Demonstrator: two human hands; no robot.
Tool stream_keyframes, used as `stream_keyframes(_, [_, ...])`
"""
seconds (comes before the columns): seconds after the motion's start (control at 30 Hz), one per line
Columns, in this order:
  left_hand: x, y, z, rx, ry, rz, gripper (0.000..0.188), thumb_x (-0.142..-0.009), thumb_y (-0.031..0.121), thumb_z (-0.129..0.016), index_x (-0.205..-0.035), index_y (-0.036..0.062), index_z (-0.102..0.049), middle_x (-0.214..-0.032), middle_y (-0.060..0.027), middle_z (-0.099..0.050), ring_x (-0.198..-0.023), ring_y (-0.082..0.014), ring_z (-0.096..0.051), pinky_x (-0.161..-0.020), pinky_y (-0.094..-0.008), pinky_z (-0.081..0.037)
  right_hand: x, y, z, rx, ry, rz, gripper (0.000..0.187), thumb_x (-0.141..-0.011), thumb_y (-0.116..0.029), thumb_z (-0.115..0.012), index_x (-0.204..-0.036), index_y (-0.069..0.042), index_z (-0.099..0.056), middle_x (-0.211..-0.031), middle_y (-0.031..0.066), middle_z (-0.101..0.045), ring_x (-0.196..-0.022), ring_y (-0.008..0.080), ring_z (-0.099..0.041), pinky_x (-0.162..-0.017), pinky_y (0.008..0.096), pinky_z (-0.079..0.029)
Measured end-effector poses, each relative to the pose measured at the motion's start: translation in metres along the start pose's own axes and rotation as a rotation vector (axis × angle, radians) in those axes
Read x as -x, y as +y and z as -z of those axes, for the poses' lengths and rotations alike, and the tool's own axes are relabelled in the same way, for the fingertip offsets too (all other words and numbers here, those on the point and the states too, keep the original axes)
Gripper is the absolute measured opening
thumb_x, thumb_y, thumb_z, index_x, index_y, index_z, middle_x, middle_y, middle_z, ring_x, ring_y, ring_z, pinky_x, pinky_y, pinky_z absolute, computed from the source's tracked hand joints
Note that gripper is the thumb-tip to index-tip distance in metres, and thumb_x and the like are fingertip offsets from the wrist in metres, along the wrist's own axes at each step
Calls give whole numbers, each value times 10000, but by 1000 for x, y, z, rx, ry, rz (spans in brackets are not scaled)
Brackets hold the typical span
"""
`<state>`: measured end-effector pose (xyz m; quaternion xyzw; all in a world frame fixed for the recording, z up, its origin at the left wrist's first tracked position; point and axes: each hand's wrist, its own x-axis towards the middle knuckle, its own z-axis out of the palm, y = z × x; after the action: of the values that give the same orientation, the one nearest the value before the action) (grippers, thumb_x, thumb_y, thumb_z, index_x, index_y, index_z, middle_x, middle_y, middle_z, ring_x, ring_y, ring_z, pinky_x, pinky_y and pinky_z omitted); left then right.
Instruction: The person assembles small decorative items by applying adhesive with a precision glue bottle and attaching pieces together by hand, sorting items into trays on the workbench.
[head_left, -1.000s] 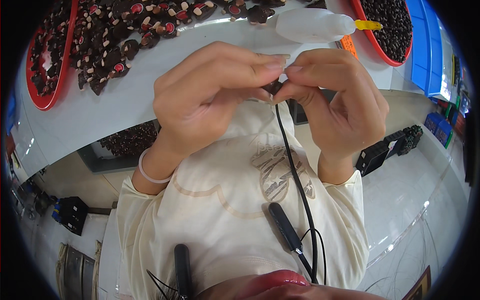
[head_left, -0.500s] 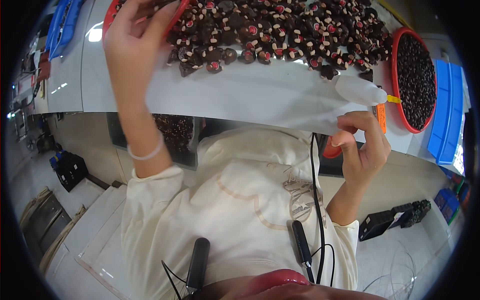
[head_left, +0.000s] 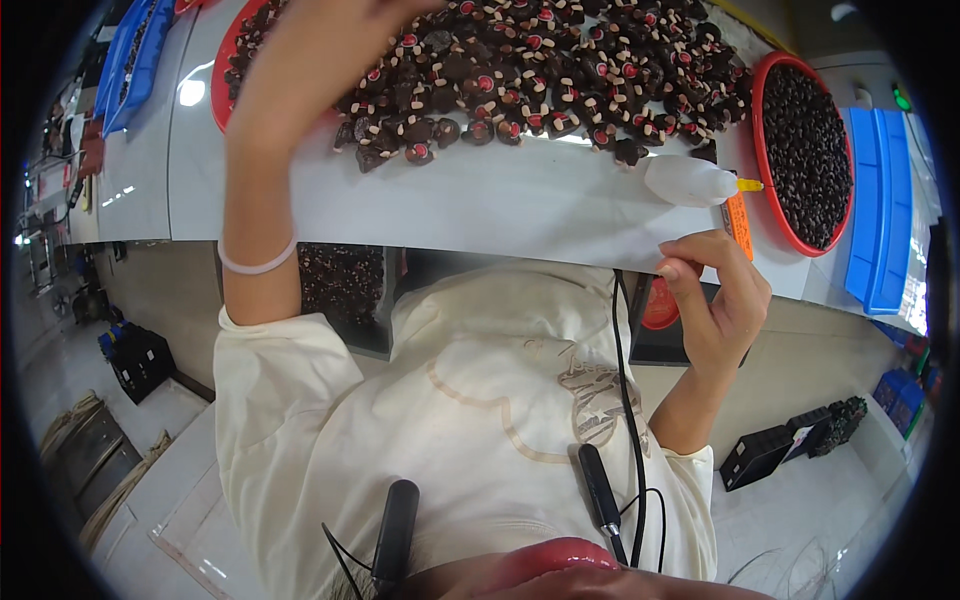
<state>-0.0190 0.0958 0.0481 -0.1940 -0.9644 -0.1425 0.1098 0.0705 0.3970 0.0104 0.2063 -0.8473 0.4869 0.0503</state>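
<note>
You're holding your left hand [head_left: 315, 60], blurred, near the dark pieces [head_left: 485, 84] lying heaped on the bench [head_left: 460, 190]; your right hand [head_left: 718, 285] is curling below the white bottle [head_left: 685, 182]. I cannot tell whether either's fingers are gripping.

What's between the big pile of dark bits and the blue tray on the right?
A red bowl of small dark pieces sits between the pile and the blue tray; the head view shows it.

We seem to be in a workshop: near-identical dark pieces [head_left: 520, 85] crowd the tabletop [head_left: 480, 200] at upper centre, with a filled red tray [head_left: 758, 110] at upper right and black crates [head_left: 755, 457] at lower right.
</note>
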Motion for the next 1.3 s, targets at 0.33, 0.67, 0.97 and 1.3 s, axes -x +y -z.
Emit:
stream_keyframes(0.33, [-9, 18, -2, 264, -146, 243, 194, -771, 120, -644, -912, 15, -562, -922, -90, -511, -822, -196, -548, -728, -295, -452, 2, 9, 11, 22, 48, -46, 107, -693, -1, -691, -733, 22, -594, -661, 60, -587, -555, 126, -526, -506, 213, -402])
stream_keyframes(0.67, [43, 27, -22, 1265, 62, 260, 381, -896, 332, -513, -1052, -16, -524, -985, -164, -583, -779, -172, -587, -674, -231, -474, -19, 20, -6, 4, 245, -20, 285, -708, 0, -683, -964, 21, -558, -930, 96, -607, -801, 151, -537, -729, 243, -430])
stream_keyframes(0.97, [61, 106, -75, 1860, -52, 446, 440, -765, 265, -696, -1071, 3, -517, -1059, -174, -569, -769, -177, -600, -588, -211, -473, -12, 18, 4, -647, 216, -205, 339, -792, -139, -647, -1031, 67, -524, -967, 119, -606, -897, 185, -571, -798, 265, -440])
stream_keyframes(1.3, [59, 112, -98, 1857, -26, 287, 344, -773, 192, -678, -1026, -5, -553, -1030, -212, -587, -792, -211, -624, -650, -250, -520, -4, 22, 39, -496, 190, -109, 624, -646, -286, -779, -1071, 42, -462, -971, 174, -512, -923, 246, -527, -749, 322, -473])
